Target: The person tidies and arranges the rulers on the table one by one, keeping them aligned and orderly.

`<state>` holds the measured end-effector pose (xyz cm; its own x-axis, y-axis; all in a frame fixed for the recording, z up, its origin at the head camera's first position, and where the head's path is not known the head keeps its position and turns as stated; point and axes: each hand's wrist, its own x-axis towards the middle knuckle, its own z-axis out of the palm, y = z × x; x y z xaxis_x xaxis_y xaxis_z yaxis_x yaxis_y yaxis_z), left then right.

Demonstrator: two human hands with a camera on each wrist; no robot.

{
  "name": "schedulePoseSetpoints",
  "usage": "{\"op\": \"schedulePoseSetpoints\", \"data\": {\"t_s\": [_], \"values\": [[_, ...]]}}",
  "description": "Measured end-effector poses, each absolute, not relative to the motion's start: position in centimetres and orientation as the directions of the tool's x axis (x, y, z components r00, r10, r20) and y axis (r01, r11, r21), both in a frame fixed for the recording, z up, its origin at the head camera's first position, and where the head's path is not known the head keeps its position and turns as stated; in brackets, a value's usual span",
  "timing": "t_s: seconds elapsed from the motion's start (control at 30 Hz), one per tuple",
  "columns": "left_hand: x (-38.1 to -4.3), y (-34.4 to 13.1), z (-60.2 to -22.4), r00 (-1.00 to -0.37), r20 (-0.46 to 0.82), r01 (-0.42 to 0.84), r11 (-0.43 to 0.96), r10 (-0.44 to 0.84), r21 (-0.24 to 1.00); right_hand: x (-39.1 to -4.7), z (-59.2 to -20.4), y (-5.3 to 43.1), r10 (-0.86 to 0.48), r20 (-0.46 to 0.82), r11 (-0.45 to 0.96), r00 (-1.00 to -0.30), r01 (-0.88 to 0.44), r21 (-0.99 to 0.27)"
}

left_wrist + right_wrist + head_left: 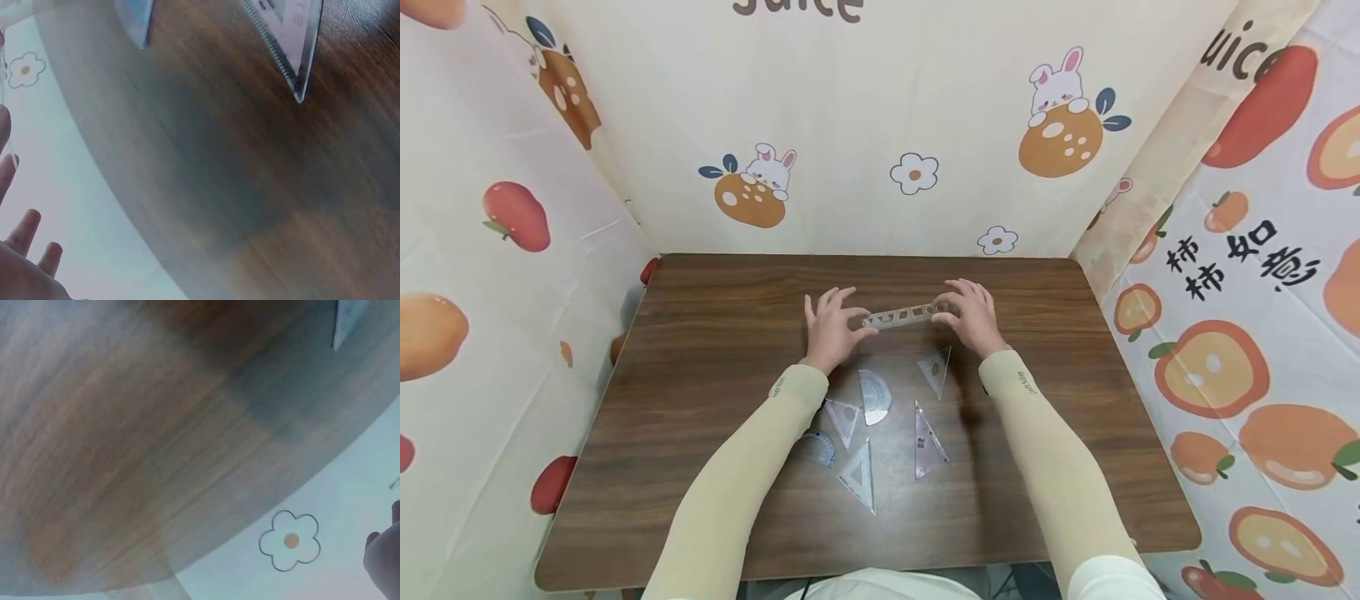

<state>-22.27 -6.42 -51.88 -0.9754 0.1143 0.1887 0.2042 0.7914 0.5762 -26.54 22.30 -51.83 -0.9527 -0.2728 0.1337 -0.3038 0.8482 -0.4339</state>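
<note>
A: Stencil ruler [904,317] held level above the far middle of the surface [715,467], left hand [831,327] pinching one end, right hand [967,315] the other. Keep both grips even; avoid twisting or bowing.

B: Confirmed from head view only. Wrist views: blurred wood grain, fingertips [28,228], a set square [290,37] corner. No ruler grip visible there.

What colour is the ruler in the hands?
The ruler is see-through and clear, with cut-out shapes along it. The head view shows it best.
</note>
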Motion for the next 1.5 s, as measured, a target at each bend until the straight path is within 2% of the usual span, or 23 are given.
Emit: {"op": "schedulePoseSetpoints", "data": {"t_s": [0.67, 1.2, 1.5], "values": [[-21.8, -8.1, -50.8, -0.970, 0.140, 0.242, 0.766, 0.197, 0.596, -26.3, -50.1, 21.4, -0.356, 0.137, 0.777, -0.924, -0.375, -0.505], [-21.9, -7.8, -50.6, -0.955, 0.094, 0.269, 0.680, 0.283, 0.682, -25.9, -50.6, 20.5, -0.404, 0.163, 0.723, -0.900, -0.423, -0.546], [-22.0, -7.5, -50.2, -0.950, 0.006, 0.204, 0.606, 0.312, 0.769, -25.6, -50.2, 20.5, -0.430, 0.162, 0.708, -0.888, -0.443, -0.550]]}}
